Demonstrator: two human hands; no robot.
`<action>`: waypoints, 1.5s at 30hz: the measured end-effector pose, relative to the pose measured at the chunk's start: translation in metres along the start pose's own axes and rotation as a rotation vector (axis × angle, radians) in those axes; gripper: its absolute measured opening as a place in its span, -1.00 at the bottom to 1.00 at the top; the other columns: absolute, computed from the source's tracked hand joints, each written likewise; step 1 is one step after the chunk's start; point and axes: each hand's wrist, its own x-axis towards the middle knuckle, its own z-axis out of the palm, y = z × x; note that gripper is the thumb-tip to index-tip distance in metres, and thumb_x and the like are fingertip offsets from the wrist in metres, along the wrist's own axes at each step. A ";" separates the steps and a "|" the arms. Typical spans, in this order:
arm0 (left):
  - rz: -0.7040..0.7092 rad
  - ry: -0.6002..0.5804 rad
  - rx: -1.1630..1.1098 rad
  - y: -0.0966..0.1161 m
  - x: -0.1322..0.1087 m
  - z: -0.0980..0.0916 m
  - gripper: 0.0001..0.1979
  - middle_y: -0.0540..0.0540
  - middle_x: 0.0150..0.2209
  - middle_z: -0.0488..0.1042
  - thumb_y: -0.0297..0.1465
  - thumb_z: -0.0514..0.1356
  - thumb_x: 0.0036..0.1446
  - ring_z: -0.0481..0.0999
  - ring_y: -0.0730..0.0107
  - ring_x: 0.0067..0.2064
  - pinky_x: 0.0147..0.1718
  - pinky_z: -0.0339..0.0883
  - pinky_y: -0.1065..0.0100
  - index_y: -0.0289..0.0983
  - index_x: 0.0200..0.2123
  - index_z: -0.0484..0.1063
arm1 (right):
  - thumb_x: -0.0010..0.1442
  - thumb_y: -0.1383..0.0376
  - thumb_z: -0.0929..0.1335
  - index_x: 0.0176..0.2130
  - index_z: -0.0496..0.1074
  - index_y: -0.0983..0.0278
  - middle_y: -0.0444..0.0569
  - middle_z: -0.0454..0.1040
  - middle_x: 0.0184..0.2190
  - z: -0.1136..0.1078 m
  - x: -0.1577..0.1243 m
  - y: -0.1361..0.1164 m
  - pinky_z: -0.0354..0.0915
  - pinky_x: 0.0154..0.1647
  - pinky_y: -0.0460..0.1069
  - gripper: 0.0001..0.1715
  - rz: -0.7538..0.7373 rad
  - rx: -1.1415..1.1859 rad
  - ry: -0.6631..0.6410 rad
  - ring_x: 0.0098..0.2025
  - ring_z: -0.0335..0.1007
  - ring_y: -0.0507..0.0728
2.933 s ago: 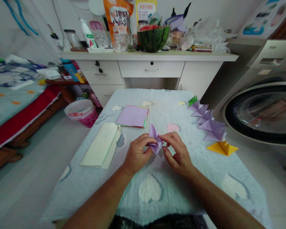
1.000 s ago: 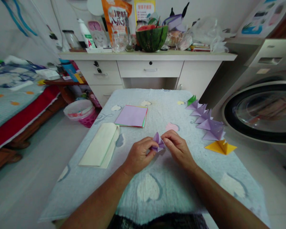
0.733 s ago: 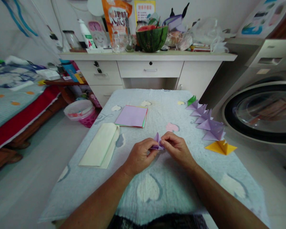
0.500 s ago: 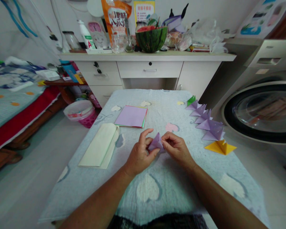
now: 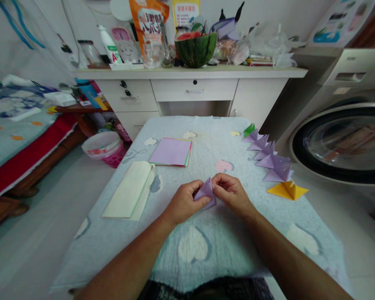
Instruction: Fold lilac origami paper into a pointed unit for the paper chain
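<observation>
Between my two hands is a small folded piece of purple origami paper (image 5: 206,192), its point facing up. My left hand (image 5: 186,201) is closed on its left side, the thumb lying across the front. At the paper's right edge, my right hand (image 5: 231,191) pinches with thumb and forefinger; the fingers cover part of the fold. Beyond them lies a stack of square paper (image 5: 171,151), purple on top with other colours at its edges. Folded purple paper pieces (image 5: 272,160) stand in a row at the right, a green one (image 5: 249,130) behind and a yellow one (image 5: 288,191) in front.
A folded pale cloth or paper (image 5: 129,189) lies left on the heart-patterned tablecloth (image 5: 234,254). A white desk (image 5: 193,89) behind bears a cut watermelon (image 5: 196,51), a jar and bags. A pink bin (image 5: 104,148) stands left, a washing machine (image 5: 346,141) right.
My left fingers have curled down from a raised position and closed round the purple paper. The paper has tilted and shows a broader flat face. The view has shifted slightly.
</observation>
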 end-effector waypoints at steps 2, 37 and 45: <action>-0.003 -0.034 0.030 0.001 0.000 -0.001 -0.91 0.07 -0.47 0.35 -0.39 0.22 0.05 0.32 0.49 -0.41 -0.44 0.15 0.47 -0.30 -0.37 0.42 | 0.15 0.15 0.37 -0.49 0.35 0.28 -0.19 0.27 -0.59 -0.001 0.000 0.001 0.10 -0.47 -0.10 -0.70 0.013 0.003 -0.002 -0.52 0.15 -0.02; -0.043 -0.102 -0.006 -0.006 0.004 0.005 -0.72 0.10 -0.56 0.14 -0.25 0.19 0.12 0.12 0.57 -0.52 -0.55 -0.06 0.47 -0.31 -0.53 0.36 | 0.03 0.07 0.47 -0.51 0.44 0.30 -0.22 0.28 -0.66 -0.007 0.008 0.011 0.06 -0.55 -0.11 -0.64 0.111 0.113 0.171 -0.60 0.12 -0.05; -0.069 -0.036 -0.013 -0.007 0.004 0.005 -0.69 0.08 -0.57 0.15 -0.21 0.18 0.11 0.14 0.53 -0.50 -0.53 -0.04 0.45 -0.32 -0.53 0.38 | 0.17 -0.07 0.35 -0.34 0.48 0.31 -0.20 0.30 -0.63 -0.008 0.008 0.014 0.09 -0.57 -0.12 -0.52 0.159 0.056 0.028 -0.60 0.17 -0.04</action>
